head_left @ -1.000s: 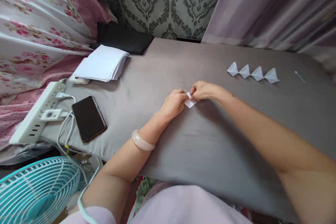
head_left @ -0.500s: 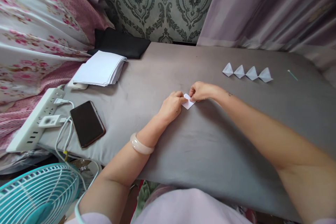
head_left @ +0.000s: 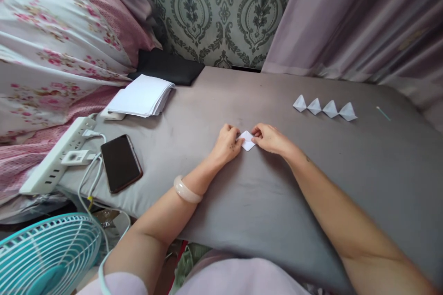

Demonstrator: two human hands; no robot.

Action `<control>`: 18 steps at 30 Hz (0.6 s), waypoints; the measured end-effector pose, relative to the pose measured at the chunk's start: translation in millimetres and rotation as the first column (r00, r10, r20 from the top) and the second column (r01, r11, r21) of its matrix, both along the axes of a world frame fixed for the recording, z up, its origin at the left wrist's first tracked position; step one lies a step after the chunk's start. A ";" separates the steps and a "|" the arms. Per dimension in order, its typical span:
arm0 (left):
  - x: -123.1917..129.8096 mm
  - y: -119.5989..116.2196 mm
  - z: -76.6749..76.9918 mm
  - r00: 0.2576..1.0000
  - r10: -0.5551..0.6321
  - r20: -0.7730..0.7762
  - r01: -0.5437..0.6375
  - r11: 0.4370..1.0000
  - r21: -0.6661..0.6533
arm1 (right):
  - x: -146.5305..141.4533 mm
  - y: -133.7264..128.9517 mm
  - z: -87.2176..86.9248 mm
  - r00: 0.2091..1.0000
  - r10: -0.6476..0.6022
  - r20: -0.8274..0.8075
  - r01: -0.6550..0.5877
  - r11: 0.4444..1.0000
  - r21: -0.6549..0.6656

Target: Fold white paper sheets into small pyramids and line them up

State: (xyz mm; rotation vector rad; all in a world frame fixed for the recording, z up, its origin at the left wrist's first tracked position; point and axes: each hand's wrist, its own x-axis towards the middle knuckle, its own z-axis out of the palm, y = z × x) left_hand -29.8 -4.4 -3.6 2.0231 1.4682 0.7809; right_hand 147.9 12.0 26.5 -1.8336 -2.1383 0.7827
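Observation:
A small folded white paper, diamond-shaped with a crease line across its middle, lies between my two hands. My left hand, with a pale bangle on its wrist, pinches the paper's left corner. On the opposite side, my right hand grips the right corner between thumb and curled fingers. Farther back to the right, several folded paper pieces with pointed tops stand in a row on the grey cloth surface.
At the left are a stack of white paper, a black flat item, a phone and a white power strip with cables. A turquoise fan stands at lower left. A thin green stick lies at far right.
My right hand has shifted from the paper's upper right to its right corner, its fingers now lower. The whole view has tilted slightly, so the surroundings sit lower in the picture.

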 end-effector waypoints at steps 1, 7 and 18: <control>0.0 0.4 0.9 1.000 -0.008 0.013 0.009 1.000 -0.025 | 0.7 -2.3 -2.4 1.000 -0.001 -0.028 0.002 1.000 0.013; 0.6 2.6 5.8 0.964 0.075 0.255 -0.019 0.976 -0.216 | 5.1 -12.1 -14.1 0.957 -0.060 -0.284 0.088 0.992 0.085; 1.3 -1.6 29.9 0.542 0.217 0.812 0.164 0.920 -0.356 | -9.1 -26.3 7.5 0.577 -0.161 -0.801 -0.004 0.980 -0.199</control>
